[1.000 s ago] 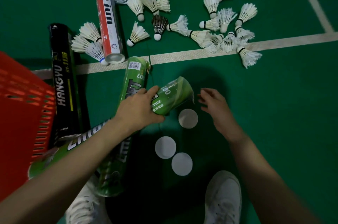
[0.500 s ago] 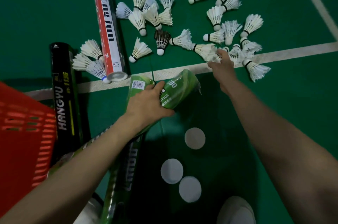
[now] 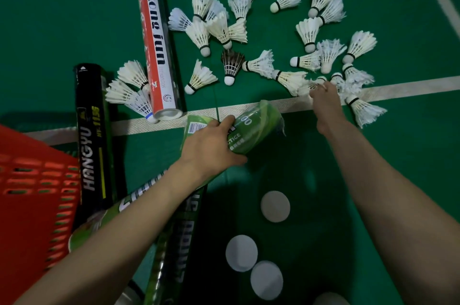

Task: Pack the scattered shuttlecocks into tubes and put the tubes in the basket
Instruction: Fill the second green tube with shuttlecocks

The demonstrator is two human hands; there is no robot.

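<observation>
My left hand (image 3: 211,147) grips a green tube (image 3: 251,130) near its open end, which points up and to the right by the white court line. My right hand (image 3: 324,98) reaches across that line and pinches a white shuttlecock (image 3: 316,81) at the near edge of the scattered pile. Several white shuttlecocks (image 3: 308,33) and one dark one (image 3: 231,65) lie on the green floor beyond. A red basket (image 3: 32,195) stands at the left edge.
A red and white tube (image 3: 159,50), a black tube (image 3: 92,130) and another dark green tube (image 3: 179,242) lie on the floor at left. Three white round caps (image 3: 275,206) lie near me. Three shuttlecocks (image 3: 129,88) sit between the black and red tubes.
My right hand has moved from beside the tube's mouth up to the shuttlecock pile and closed on one. My left hand has kept hold of the green tube.
</observation>
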